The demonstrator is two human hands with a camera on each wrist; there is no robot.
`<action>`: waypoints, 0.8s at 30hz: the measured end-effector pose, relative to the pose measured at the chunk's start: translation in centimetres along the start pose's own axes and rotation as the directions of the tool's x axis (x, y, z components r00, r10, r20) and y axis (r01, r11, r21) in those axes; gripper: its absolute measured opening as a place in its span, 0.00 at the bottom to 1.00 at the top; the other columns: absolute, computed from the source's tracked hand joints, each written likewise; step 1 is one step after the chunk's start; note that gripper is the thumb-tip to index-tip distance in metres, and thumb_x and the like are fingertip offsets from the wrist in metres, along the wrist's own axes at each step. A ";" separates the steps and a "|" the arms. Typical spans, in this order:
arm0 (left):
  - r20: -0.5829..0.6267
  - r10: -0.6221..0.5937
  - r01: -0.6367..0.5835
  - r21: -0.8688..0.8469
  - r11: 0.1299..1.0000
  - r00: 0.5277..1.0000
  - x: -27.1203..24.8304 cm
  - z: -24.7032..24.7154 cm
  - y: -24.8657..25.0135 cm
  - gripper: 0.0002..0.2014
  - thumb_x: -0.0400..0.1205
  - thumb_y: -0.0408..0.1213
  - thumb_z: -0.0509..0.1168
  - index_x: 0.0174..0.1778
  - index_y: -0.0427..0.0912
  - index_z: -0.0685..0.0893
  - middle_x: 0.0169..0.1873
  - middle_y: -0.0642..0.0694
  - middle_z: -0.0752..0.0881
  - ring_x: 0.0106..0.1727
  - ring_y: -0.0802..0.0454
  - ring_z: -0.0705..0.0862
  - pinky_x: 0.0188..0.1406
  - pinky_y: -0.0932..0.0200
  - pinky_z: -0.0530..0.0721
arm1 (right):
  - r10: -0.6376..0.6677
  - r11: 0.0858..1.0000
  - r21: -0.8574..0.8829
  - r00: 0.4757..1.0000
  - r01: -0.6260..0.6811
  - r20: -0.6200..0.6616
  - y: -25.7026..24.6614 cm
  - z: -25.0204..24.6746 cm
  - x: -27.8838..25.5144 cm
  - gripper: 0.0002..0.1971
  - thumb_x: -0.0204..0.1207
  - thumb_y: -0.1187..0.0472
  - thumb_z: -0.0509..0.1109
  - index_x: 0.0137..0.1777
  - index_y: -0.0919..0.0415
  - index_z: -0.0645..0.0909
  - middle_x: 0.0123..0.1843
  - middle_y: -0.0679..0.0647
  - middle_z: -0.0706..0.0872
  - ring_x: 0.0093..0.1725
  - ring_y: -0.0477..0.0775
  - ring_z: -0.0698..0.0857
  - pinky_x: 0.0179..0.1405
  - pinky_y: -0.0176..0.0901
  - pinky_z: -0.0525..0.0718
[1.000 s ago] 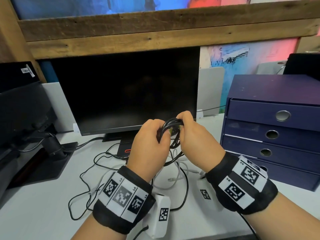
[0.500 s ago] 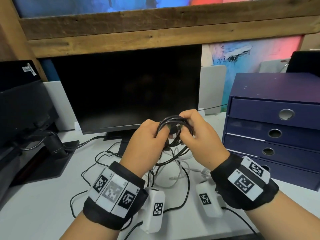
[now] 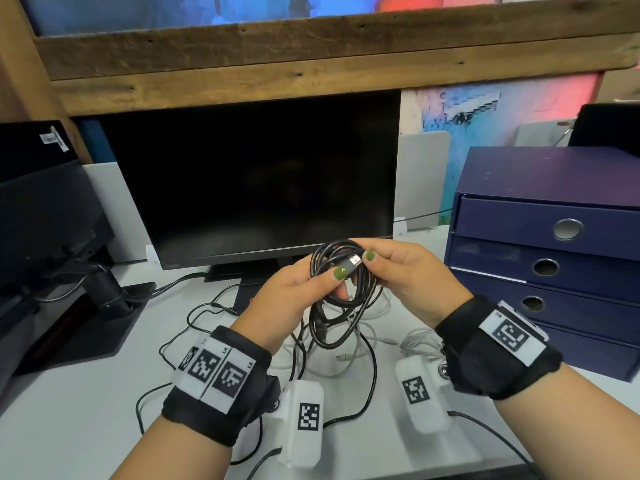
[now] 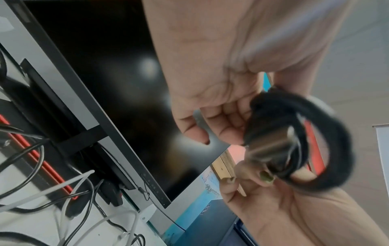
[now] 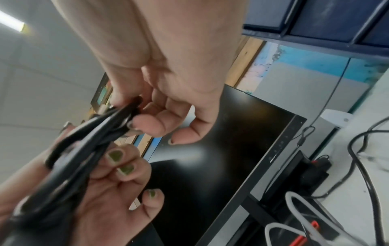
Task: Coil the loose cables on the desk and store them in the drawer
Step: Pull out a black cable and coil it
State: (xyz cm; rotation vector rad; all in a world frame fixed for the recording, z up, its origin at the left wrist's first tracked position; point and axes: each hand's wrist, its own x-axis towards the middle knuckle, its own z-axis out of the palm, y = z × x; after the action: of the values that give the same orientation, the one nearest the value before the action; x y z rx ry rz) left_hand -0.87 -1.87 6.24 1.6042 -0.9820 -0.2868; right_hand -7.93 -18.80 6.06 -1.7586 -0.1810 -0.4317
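The head view alone shows the black USB cable point(image 3: 341, 292) complete: a coil held above the middle of the desk point(image 3: 69, 420), in front of the monitor point(image 3: 249, 188), with lower loops hanging toward loose black and white cables point(image 3: 349, 358) lying on the desktop. It also shows the blue drawer unit point(image 3: 554, 258) at the right edge, all drawers closed. The wrist views are motion-blurred; the left wrist view shows the metal USB plug point(image 4: 271, 144) across the coil, and the right wrist view shows the coil edge-on. The left hand point(image 3: 298, 292) curls around the coil's left side, thumb pressed on the front. The right hand point(image 3: 412, 275) pinches the plug end against the coil between thumb and fingers.
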 end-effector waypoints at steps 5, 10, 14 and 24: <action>0.049 -0.012 0.013 -0.022 1.000 0.999 -0.1 -0.4 -0.3 0.15 0.72 0.54 0.67 0.36 0.45 0.90 0.45 0.50 0.89 0.55 0.50 0.86 0.67 0.44 0.78 | 0.045 0.998 -0.034 0.997 -0.047 -0.063 0.0 0.2 0.0 0.12 0.84 0.60 0.60 0.56 0.56 0.86 0.50 0.58 0.90 0.50 0.53 0.87 0.54 0.49 0.84; -0.085 -0.026 0.011 -0.175 0.984 0.996 0.1 0.1 0.0 0.07 0.72 0.42 0.72 0.44 0.48 0.92 0.51 0.44 0.91 0.59 0.43 0.86 0.66 0.40 0.79 | 0.035 0.998 -0.055 0.991 -0.043 -0.132 -0.7 1.2 0.5 0.14 0.84 0.56 0.59 0.48 0.56 0.86 0.44 0.61 0.88 0.44 0.53 0.85 0.49 0.56 0.84; -0.193 -0.071 0.037 -0.174 0.984 0.979 0.1 0.4 0.8 0.09 0.75 0.35 0.74 0.51 0.41 0.89 0.49 0.37 0.90 0.54 0.37 0.88 0.62 0.34 0.81 | 0.037 0.997 -0.066 0.992 -0.045 -0.124 -1.0 1.9 0.2 0.11 0.84 0.59 0.60 0.49 0.51 0.85 0.37 0.47 0.87 0.36 0.39 0.85 0.34 0.31 0.81; -0.465 0.181 -0.109 0.178 0.978 0.866 0.0 1.0 1.8 0.07 0.81 0.41 0.68 0.54 0.52 0.83 0.37 0.49 0.90 0.36 0.53 0.90 0.38 0.50 0.90 | 0.050 0.999 0.018 0.985 -0.047 -0.163 -1.6 2.3 -0.1 0.12 0.83 0.57 0.62 0.51 0.57 0.86 0.44 0.58 0.89 0.44 0.54 0.88 0.43 0.45 0.86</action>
State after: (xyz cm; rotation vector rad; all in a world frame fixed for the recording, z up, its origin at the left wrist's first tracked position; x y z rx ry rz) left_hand -2.26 -2.54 7.55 1.6129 -0.7395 0.2894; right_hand -8.15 -16.18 7.02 -1.7010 -0.0247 -0.5353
